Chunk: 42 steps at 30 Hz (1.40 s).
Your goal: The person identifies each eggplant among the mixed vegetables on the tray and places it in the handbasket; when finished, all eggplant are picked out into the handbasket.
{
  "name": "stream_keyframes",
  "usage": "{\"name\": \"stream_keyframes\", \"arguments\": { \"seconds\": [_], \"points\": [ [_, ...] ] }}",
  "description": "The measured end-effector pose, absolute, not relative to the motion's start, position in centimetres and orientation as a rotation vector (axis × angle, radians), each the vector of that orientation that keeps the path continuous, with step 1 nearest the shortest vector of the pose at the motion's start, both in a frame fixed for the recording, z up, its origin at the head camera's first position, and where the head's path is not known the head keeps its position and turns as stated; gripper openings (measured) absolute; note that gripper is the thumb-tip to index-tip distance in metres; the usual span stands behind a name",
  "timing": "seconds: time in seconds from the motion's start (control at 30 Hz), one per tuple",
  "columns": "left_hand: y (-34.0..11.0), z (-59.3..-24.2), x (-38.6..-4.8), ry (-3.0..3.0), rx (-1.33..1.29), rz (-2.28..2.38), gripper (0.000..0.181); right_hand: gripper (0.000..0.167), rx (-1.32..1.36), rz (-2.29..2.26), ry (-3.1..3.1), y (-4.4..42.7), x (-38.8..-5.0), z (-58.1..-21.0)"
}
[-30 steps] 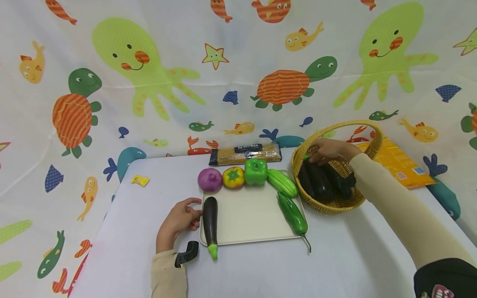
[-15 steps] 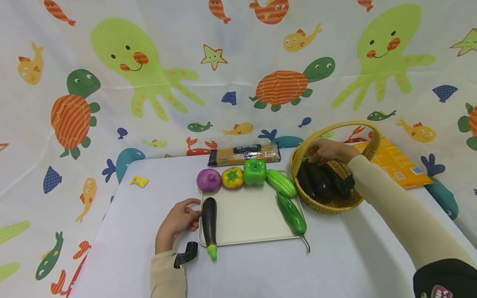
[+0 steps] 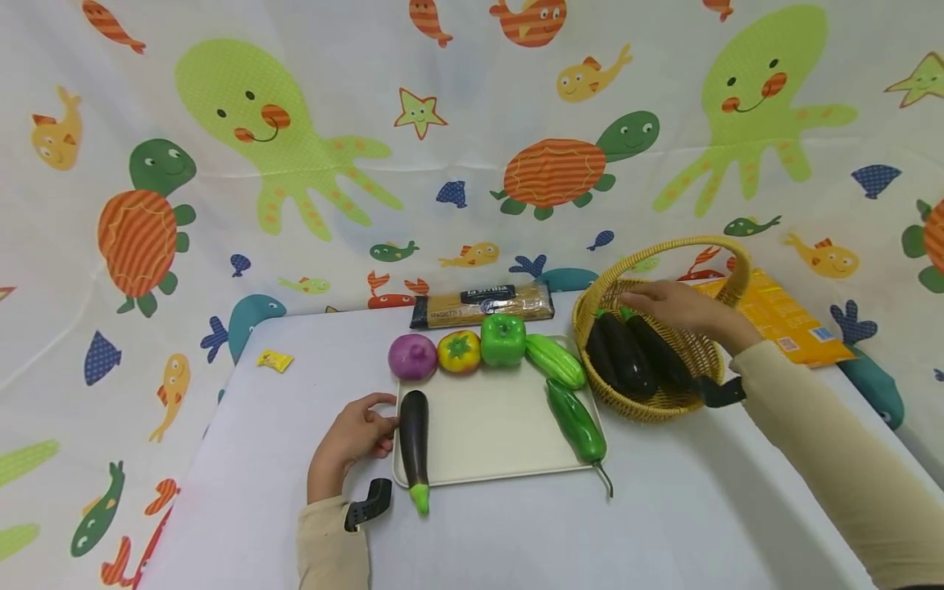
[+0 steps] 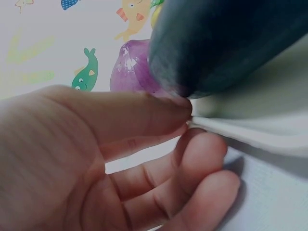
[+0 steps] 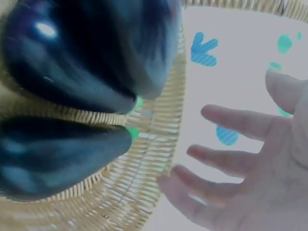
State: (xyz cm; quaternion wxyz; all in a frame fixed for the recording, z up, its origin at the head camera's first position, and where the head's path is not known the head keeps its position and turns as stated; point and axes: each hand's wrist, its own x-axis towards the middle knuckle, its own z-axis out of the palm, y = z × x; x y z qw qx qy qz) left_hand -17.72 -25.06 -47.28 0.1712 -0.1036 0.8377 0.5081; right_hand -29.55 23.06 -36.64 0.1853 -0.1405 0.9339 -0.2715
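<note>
My left hand (image 3: 357, 430) pinches the left rim of the cream tray (image 3: 487, 426); in the left wrist view the thumb (image 4: 149, 113) lies above the rim and curled fingers below. A dark eggplant (image 3: 415, 438) with a green stem end lies along that side of the tray, close to the thumb. My right hand (image 3: 678, 305) is over the wicker basket (image 3: 704, 348), under its handle. Its fingers are spread and hold nothing in the right wrist view. Several eggplants (image 3: 630, 360) lie in the basket, stem ends (image 5: 133, 133) near the wall.
Along the tray's far edge sit a purple onion (image 3: 413, 357), a yellow pepper (image 3: 459, 352) and a green bell pepper (image 3: 504, 340). A ridged green vegetable (image 3: 555, 362) and a long chili pepper (image 3: 575, 420) line its right side. Behind are spaghetti (image 3: 483, 306) and an orange packet (image 3: 789, 319).
My right hand has drawn back to the right from the eggplant stems, its fingers straightening, so more of the eggplants shows. The left hand and the tray have stayed put.
</note>
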Motion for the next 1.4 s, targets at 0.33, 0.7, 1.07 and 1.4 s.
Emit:
{"name": "stream_keyframes", "arguments": {
  "seconds": [0.33, 0.7, 1.07, 1.4],
  "points": [
    [-25.2, -47.5, -17.7, 2.361, -0.326, 1.472, 0.041, 0.047, -0.646, -0.658, 3.184, 16.8, -17.4, -37.4],
    [-24.8, -47.9, -17.4, 2.358, -0.329, 1.476, 0.038, 0.041, -1.072, -0.746, 2.787, 2.5, -12.0, -42.6],
    [-24.7, -47.4, -17.7, 2.375, -0.308, 1.465, 0.039, 0.049, -1.313, -0.605, 2.641, -1.1, -10.5, -46.1],
    [-25.0, -47.4, -17.8, 2.386, -0.303, 1.474, 0.039, 0.033, -1.200, -0.889, 2.550, -0.2, -11.3, -46.1]
  ]
}}
